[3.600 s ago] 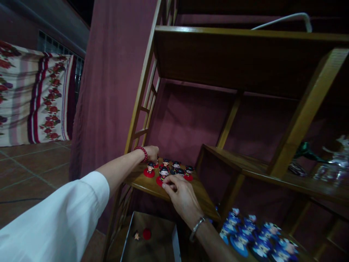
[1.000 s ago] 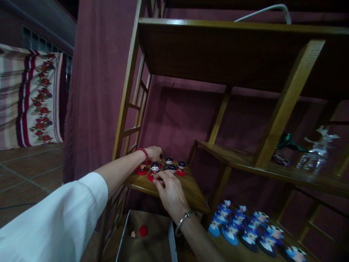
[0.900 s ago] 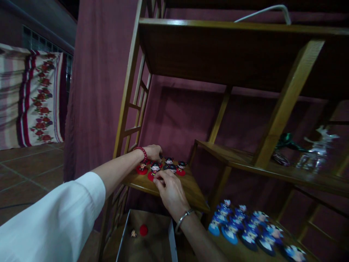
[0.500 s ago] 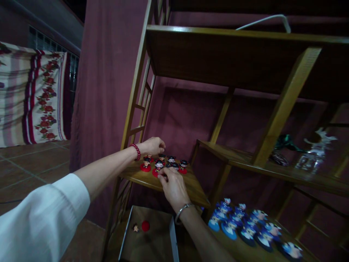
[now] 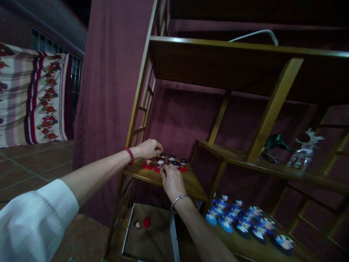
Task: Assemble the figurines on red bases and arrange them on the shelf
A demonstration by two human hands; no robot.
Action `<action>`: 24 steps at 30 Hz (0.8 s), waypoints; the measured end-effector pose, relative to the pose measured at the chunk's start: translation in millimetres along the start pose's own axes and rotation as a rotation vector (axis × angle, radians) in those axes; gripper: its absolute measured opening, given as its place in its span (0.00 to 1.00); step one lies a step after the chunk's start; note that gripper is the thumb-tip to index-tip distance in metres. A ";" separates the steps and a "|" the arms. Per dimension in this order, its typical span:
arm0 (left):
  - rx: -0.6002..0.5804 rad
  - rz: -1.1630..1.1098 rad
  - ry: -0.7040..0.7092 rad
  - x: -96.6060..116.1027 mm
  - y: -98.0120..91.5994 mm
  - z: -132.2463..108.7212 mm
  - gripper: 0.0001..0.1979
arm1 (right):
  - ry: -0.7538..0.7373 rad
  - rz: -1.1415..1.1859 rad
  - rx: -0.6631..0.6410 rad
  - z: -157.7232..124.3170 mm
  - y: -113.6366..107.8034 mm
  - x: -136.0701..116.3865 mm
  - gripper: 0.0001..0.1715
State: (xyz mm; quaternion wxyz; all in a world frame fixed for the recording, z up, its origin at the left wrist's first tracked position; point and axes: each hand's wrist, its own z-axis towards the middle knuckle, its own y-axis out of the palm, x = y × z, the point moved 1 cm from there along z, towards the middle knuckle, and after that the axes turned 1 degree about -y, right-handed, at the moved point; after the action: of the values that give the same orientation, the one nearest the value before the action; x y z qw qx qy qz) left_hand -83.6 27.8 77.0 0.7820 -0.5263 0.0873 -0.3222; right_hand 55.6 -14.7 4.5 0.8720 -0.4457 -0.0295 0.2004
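Observation:
Small figurines (image 5: pixel 160 163) with black hair and red round bases stand grouped on a wooden shelf (image 5: pixel 191 183). My left hand (image 5: pixel 149 149), with a red bead bracelet, is over the back left of the group. Its fingers are curled, and whatever they hold, if anything, is hidden. At the front of the group is my right hand (image 5: pixel 172 181), wearing a silver bangle. Its thumb and fingertips close at the side of the front middle figurine, and the hand covers part of the figurines behind it.
Below the shelf, an open box (image 5: pixel 156 251) contains a small figure piece (image 5: pixel 137 224) and a red round piece (image 5: pixel 146 222). Several blue-and-white figurines (image 5: pixel 245 220) fill the lower right shelf. A clear deer ornament (image 5: pixel 302 154) stands on the right shelf; a wooden upright (image 5: pixel 275 109) rises beside it.
The view has shifted slightly. My left hand sits a little lower and closer to the figurines. My right hand stays by the front middle figurine.

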 end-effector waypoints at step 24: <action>-0.023 0.025 0.237 57.6 37.4 -52.3 0.13 | -0.030 0.218 0.125 -43.1 -20.1 16.4 0.10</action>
State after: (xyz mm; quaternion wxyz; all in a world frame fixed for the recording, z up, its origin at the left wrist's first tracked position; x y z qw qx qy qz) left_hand -48.3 -37.7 33.2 0.7639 -0.4926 0.1893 -0.3714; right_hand 87.1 -52.1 -7.6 0.8706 -0.3879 0.0186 0.3021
